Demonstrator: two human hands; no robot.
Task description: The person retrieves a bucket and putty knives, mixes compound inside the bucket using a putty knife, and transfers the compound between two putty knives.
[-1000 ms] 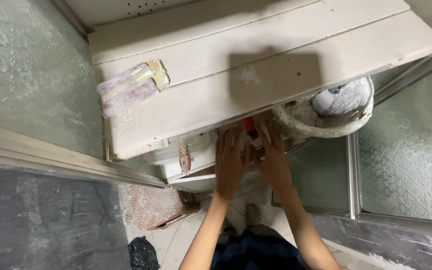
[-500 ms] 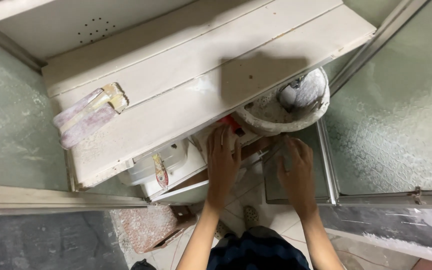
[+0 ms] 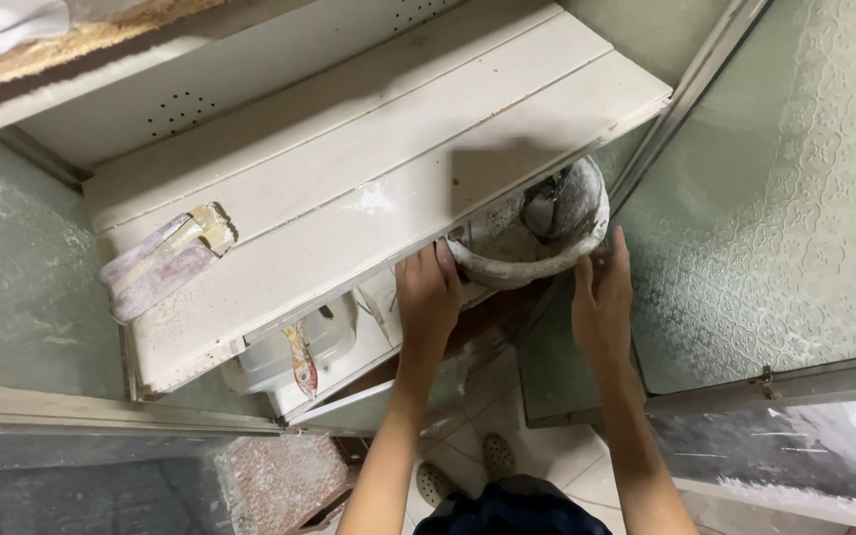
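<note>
Both hands [image 3: 428, 294] around plaster-caked bucket [image 3: 532, 260].
</note>
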